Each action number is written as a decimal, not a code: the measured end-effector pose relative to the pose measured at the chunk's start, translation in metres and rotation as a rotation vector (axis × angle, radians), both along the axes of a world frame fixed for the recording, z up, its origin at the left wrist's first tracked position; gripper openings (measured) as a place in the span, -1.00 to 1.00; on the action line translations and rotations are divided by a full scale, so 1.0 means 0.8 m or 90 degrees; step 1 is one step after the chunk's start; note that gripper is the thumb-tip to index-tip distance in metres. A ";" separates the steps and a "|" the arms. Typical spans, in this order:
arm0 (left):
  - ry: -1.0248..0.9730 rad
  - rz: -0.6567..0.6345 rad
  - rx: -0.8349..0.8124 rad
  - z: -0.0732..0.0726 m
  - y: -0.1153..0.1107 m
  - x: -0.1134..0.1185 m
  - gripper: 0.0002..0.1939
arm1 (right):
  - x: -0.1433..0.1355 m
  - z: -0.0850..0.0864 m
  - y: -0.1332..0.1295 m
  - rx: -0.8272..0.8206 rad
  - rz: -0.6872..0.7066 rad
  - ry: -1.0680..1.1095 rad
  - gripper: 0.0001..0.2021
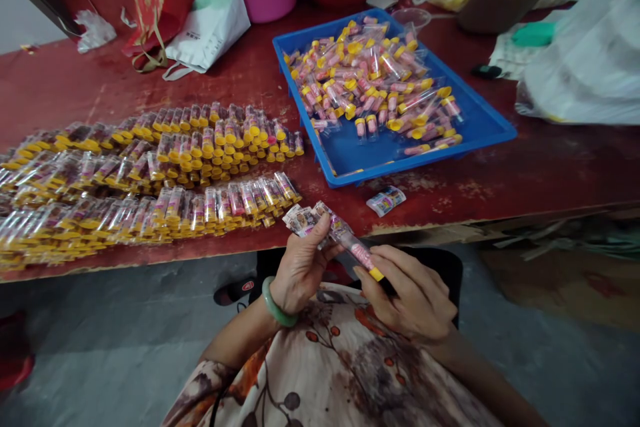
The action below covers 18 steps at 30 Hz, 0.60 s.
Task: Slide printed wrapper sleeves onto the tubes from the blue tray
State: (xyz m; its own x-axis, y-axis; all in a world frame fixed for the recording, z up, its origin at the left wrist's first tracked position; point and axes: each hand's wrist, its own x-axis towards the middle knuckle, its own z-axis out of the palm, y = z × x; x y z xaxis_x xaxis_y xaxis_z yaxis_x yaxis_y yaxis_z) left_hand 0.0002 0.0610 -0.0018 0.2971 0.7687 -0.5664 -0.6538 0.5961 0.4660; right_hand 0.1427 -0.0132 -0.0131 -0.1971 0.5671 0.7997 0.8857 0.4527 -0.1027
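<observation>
The left hand (300, 267) grips printed wrappers (303, 219) and a tube (359, 251) between thumb and fingers, the right hand (413, 293) pinching the tube's capped end, at lower centre. The bench (555, 160) carries stacked tubes (170, 207) at left, a tray (345, 150) of loose tubes (370, 73) at upper right and, near centre, a small packet (386, 201).

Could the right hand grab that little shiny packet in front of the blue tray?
Probably yes: the packet lies just past the right hand, and nothing seems to block the way. But that hand is holding a yellow-capped tube, so it would likely need to let go first.
</observation>
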 end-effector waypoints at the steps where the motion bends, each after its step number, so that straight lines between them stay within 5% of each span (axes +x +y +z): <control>1: 0.008 -0.001 0.013 0.000 -0.001 0.000 -0.71 | -0.001 0.000 0.000 -0.004 0.000 -0.002 -0.70; 8: 0.034 -0.027 0.070 0.002 -0.011 0.001 -0.66 | -0.012 -0.011 0.003 0.018 -0.022 0.015 -0.58; 14: 0.024 -0.034 0.077 0.001 -0.011 -0.004 -0.62 | -0.007 -0.005 0.013 -0.181 0.168 0.214 -0.58; 18: 0.014 -0.060 0.117 0.002 -0.015 -0.005 -0.54 | -0.008 0.005 0.019 -0.142 0.128 0.311 -0.63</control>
